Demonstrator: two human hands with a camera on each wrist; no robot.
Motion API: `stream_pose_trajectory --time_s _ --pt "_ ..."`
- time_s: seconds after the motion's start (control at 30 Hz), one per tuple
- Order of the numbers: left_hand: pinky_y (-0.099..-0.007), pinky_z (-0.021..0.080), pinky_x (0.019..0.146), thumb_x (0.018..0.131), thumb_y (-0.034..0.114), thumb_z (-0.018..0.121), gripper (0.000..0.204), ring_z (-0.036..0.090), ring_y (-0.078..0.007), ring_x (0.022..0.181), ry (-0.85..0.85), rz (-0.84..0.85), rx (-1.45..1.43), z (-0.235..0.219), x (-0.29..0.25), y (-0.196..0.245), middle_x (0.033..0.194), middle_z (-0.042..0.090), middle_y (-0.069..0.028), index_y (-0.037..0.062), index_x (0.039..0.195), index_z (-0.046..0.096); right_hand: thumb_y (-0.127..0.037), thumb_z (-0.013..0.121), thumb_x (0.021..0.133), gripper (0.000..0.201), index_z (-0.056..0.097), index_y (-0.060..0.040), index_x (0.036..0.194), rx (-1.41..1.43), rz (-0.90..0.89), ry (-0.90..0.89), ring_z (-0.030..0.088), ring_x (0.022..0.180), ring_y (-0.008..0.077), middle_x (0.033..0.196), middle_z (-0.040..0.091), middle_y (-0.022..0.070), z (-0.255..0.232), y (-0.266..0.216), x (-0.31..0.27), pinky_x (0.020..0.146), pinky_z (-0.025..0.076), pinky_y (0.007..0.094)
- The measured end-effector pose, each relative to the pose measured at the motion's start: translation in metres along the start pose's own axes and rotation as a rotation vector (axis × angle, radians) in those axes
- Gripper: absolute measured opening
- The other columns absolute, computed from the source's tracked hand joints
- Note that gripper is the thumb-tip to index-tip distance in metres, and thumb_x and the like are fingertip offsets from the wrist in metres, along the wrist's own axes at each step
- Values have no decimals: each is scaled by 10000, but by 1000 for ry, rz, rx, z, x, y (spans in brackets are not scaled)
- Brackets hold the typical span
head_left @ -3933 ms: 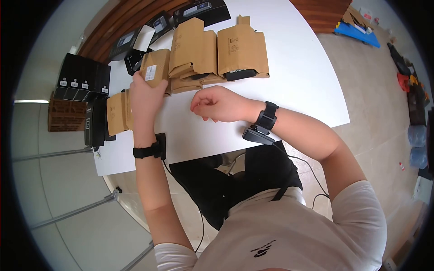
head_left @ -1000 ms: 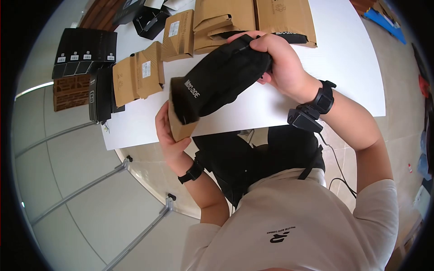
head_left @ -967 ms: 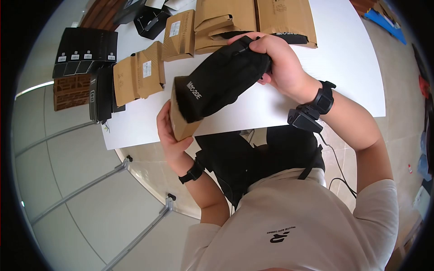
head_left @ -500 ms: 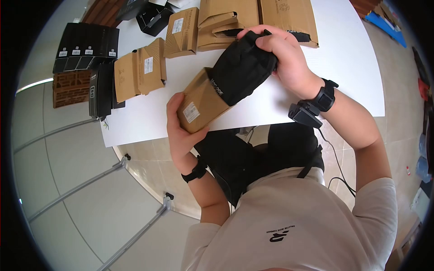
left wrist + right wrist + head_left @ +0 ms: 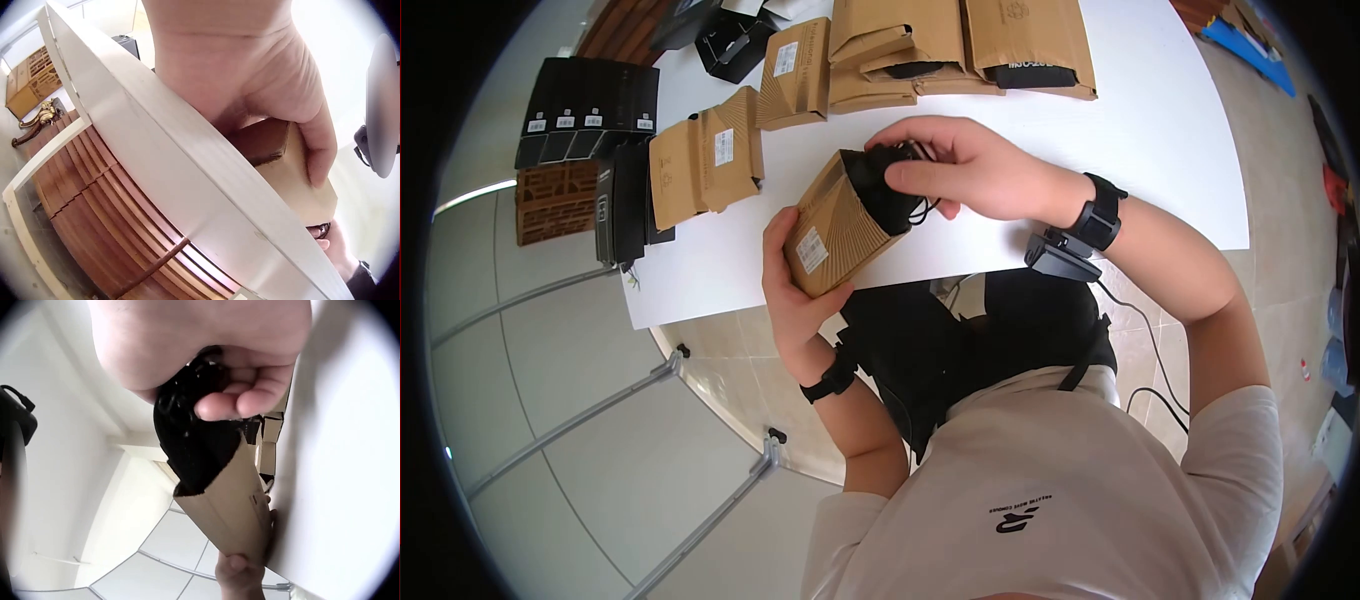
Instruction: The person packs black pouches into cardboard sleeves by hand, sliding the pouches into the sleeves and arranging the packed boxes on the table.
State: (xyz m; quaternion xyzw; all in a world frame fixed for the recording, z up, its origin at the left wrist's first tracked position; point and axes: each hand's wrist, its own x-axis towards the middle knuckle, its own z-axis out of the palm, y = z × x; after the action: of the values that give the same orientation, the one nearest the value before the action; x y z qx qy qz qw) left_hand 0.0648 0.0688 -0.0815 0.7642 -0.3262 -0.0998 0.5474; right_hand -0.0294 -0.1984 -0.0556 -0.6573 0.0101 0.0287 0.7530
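Note:
A narrow brown cardboard box (image 5: 840, 235) with a printed ray pattern and a white label is held tilted over the table's front edge. My left hand (image 5: 793, 300) grips its closed lower end, thumb on the near side and fingers along the far side. Out of its open upper end sticks the top of a black fabric pouch (image 5: 884, 208), most of it hidden inside. My right hand (image 5: 975, 170) holds that top, thumb over it and fingers curled behind, with black cord loops beside the fingers. In the right wrist view the pouch (image 5: 200, 450) stands in the box mouth.
Several brown boxes (image 5: 795, 75) line the back of the white table (image 5: 1160, 170), two more folded-looking ones (image 5: 705, 160) lie at left. Black boxes (image 5: 585, 110) stand at the left edge, and an open black box (image 5: 735, 48) sits behind.
The pouch has gone from mostly outside the box to nearly all inside it. My right hand has moved left and down toward the box mouth; earlier my left hand was at the back boxes.

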Motion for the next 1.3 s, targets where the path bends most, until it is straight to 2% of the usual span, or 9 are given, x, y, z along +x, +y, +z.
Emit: stream_pose_trajectory --time_s 0.07,0.33,0.43,0.53,0.6,0.87,1.17,1.23,1.3 --pt "-362 355 1076 479 103 776 946 486 -253 1238 12 -1 -29 -2 -1 -2 1341 495 -113 14 1368 465 -184 565 982 342 542 -46 1294 -12 21 -29 508 574 26 796 597 -27 -2 -2 -1 514 411 186" --pt "-362 338 1093 506 111 784 968 473 -258 1269 129 -19 -278 -5 -4 -18 1372 493 -135 -10 1400 431 -102 528 973 227 563 -33 1187 131 -78 94 493 562 40 817 636 26 -9 -1 1 524 405 196" --pt "-362 343 1088 520 118 799 968 471 -256 1264 113 -15 -274 -2 -3 -11 1361 495 -128 -6 1405 426 -94 556 968 221 599 -28 1174 64 -198 62 477 567 28 828 638 9 -8 5 2 512 394 199" --pt "-361 351 1079 520 108 801 962 475 -256 1254 57 -6 -146 0 -3 -6 1346 499 -120 -2 1401 431 -108 607 955 227 648 -22 1161 60 -215 22 470 588 15 808 629 -20 -4 10 3 515 387 196" --pt "-360 359 1070 515 87 788 940 483 -258 1239 28 16 -90 0 -3 -6 1335 496 -114 6 1387 447 -141 649 943 241 678 -26 1152 -117 -144 -28 475 613 10 762 600 -49 -4 11 1 532 389 192" --pt "-382 384 1060 514 70 783 885 495 -291 1226 -42 100 134 4 1 1 1338 479 -128 40 1347 483 -154 671 924 244 694 -38 1137 -311 -61 -73 500 643 43 755 620 -19 -4 9 2 558 418 217" --pt "-386 389 1052 528 59 771 853 492 -292 1222 -16 118 175 10 3 5 1330 476 -130 43 1333 489 -151 660 919 233 700 -31 1113 -450 -117 9 538 619 77 721 629 29 0 14 3 576 444 236" --pt "-382 386 1053 530 57 769 853 493 -288 1221 -3 119 187 12 2 4 1327 480 -129 42 1335 487 -147 649 917 274 662 -27 1163 -448 -232 47 540 609 89 714 632 41 1 18 4 568 440 237" --pt "-375 377 1053 525 70 772 874 493 -274 1220 52 63 160 12 0 3 1321 497 -120 40 1348 480 -162 637 925 317 622 -33 1214 -447 -170 67 544 610 89 715 635 45 2 9 0 566 443 237"
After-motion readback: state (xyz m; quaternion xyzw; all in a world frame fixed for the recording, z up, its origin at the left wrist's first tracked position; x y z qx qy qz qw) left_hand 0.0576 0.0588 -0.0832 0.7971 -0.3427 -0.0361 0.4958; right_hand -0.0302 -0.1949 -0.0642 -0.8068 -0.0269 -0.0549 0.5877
